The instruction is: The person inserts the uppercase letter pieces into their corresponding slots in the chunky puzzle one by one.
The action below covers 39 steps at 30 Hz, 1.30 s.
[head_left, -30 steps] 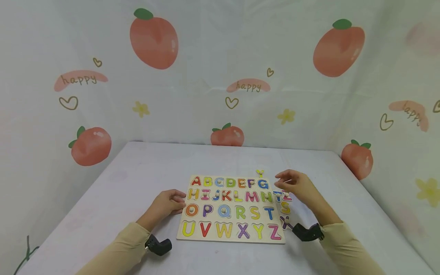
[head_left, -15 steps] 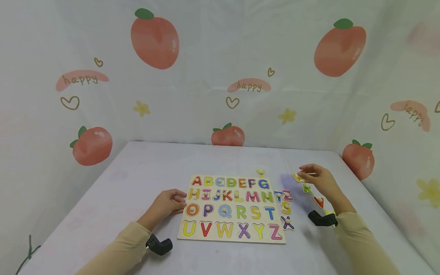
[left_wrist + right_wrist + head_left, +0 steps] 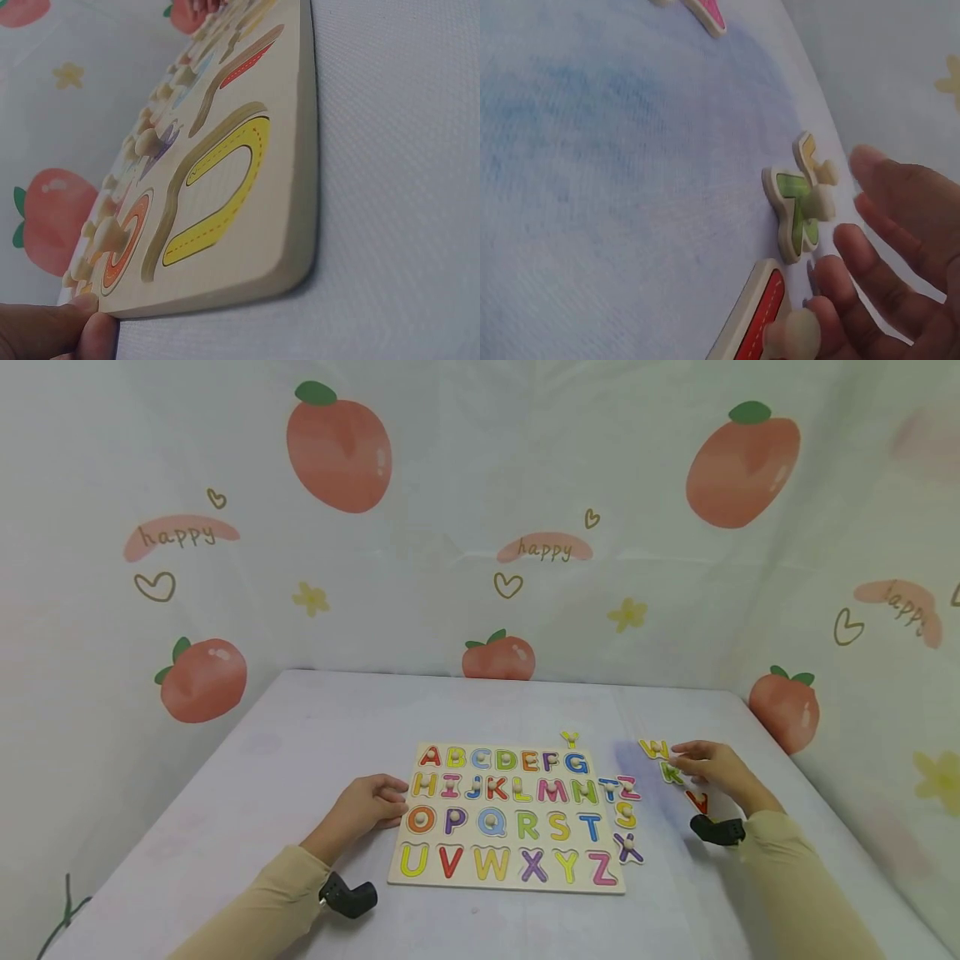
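A wooden alphabet puzzle board (image 3: 510, 887) lies on the table; its upper letters carry knobs. At its left edge rests my left hand (image 3: 367, 803), fingertips (image 3: 88, 301) touching the edge in the left wrist view. My right hand (image 3: 716, 768) hovers beside loose letter pieces right of the board. Its fingers are spread and loosely bent, holding nothing. Nearest to them are the green R piece (image 3: 791, 206), the yellow W piece (image 3: 655, 749) and the red V piece (image 3: 761, 319). The hand partly covers this group in the head view.
Close to the board's right side lie loose T (image 3: 609, 789), Z (image 3: 628, 787), S (image 3: 626, 815) and X (image 3: 629, 848) pieces. A yellow Y piece (image 3: 570, 739) sits behind the top edge. Patterned cloth (image 3: 405, 602) hangs behind the table.
My right hand has moved right, away from the board, to the loose W, R and V pieces, uncovering the X and S pieces. My left hand stays at the board's edge.
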Each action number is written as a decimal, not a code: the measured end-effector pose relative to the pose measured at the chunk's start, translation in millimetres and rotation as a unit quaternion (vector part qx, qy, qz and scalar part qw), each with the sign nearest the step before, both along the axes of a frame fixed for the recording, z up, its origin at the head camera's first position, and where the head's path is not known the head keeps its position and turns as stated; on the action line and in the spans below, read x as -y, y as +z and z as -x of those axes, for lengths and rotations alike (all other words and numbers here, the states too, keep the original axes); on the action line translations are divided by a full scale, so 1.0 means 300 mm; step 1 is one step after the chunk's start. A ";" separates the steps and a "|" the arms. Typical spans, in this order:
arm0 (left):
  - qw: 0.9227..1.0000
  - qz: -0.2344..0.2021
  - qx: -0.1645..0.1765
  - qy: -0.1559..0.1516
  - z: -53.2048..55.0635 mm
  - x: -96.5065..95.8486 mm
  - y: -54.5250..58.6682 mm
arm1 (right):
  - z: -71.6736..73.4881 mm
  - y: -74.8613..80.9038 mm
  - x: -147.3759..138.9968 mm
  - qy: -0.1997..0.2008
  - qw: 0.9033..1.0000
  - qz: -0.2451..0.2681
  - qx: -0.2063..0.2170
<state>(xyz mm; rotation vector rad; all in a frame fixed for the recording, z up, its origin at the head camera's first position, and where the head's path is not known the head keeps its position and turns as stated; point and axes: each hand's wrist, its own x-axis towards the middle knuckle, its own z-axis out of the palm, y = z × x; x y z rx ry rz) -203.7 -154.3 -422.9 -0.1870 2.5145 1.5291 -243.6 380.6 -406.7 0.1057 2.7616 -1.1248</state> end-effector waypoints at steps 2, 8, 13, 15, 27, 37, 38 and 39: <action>1.000 0.003 -0.001 -0.001 -0.001 0.000 0.001 | 0.010 -0.011 -0.009 0.000 1.000 0.002 0.018; 1.000 0.007 -0.003 -0.003 0.000 0.001 -0.001 | 0.028 -0.042 -0.021 0.001 0.999 0.006 0.036; 1.000 0.008 -0.008 -0.007 0.002 0.001 -0.004 | 0.031 -0.050 -0.018 -0.001 0.999 0.006 0.033; 1.000 0.009 -0.009 -0.007 0.002 0.000 -0.003 | 0.029 -0.051 -0.014 -0.007 0.999 0.005 0.034; 1.000 0.006 -0.003 -0.003 0.007 0.006 -0.011 | 0.006 0.007 0.018 -0.019 1.000 -0.019 0.004; 1.000 0.008 -0.002 -0.001 0.005 0.003 -0.012 | -0.001 0.057 0.154 -0.003 0.999 0.014 -0.034; 1.000 0.008 -0.002 -0.001 0.005 0.003 -0.013 | -0.006 0.064 0.176 -0.003 0.999 0.020 -0.037; 1.000 0.009 -0.002 -0.001 0.005 0.002 -0.012 | -0.010 0.070 0.198 -0.003 0.999 0.024 -0.039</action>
